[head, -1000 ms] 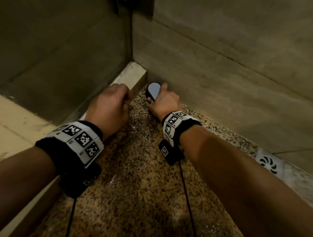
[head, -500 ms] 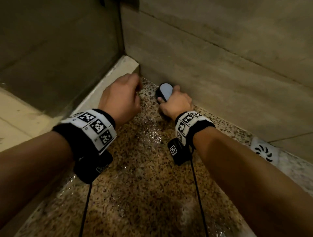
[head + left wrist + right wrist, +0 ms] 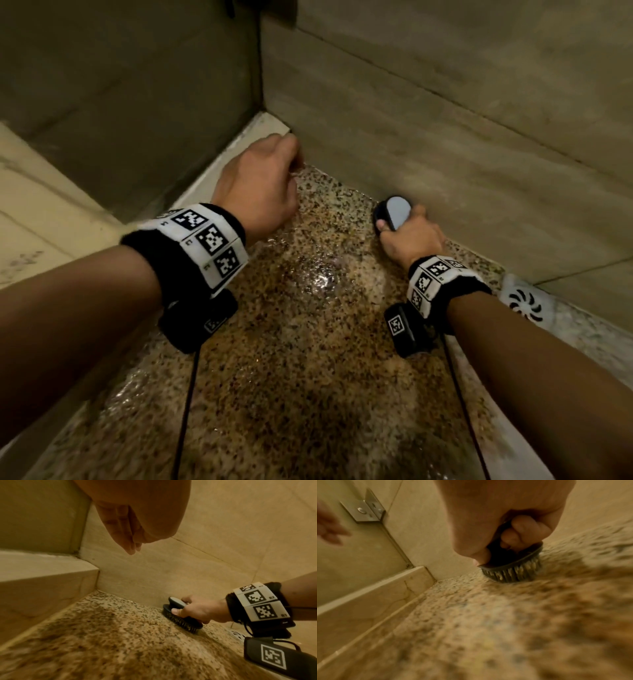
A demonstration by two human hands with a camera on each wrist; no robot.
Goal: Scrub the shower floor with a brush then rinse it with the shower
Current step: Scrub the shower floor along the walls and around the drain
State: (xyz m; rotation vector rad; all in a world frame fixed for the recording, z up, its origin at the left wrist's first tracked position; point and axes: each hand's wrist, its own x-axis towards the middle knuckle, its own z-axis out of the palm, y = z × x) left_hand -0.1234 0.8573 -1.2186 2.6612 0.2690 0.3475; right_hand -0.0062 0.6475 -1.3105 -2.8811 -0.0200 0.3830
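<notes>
Gripping a dark scrub brush [image 3: 392, 214] by its handle, the right hand [image 3: 409, 236] has its fingers [image 3: 522, 534] curled through the handle loop and its thumb [image 3: 176, 611] pressed on the brush's near edge. The brush sits under and ahead of the palm, bristles down on the wet speckled shower floor [image 3: 308, 359], right against the base of the tiled wall [image 3: 445, 120], right of centre in the head view. The left hand [image 3: 260, 185] hovers above the floor near the corner, upper centre of the frame, holding nothing, its fingers [image 3: 126, 534] hanging together and loosely bent. A white drain cover [image 3: 525, 305] lies at the right edge, behind the right wrist. A pale kerb [image 3: 373, 588] runs along the floor's left side.
</notes>
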